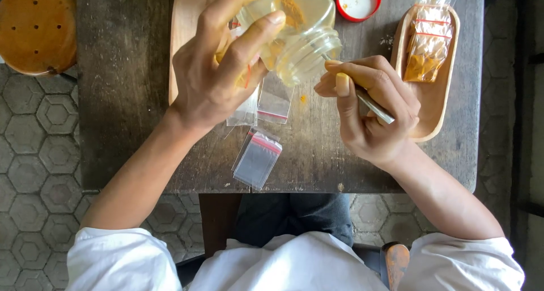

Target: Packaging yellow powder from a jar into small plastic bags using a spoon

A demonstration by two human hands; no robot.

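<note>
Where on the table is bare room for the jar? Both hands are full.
Bare wood lies on the table left of the empty wooden tray, and along the near edge right of the small bags. The middle, and the right tray of filled bags, are crowded.

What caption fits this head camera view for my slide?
Left hand tilts a glass jar of yellow powder while right hand dips a metal tool into it.

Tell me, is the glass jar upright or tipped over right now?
Tipped. The left hand holds the glass jar on its side, open mouth toward the right hand, which holds a metal utensil; the red lid lies apart.
</note>
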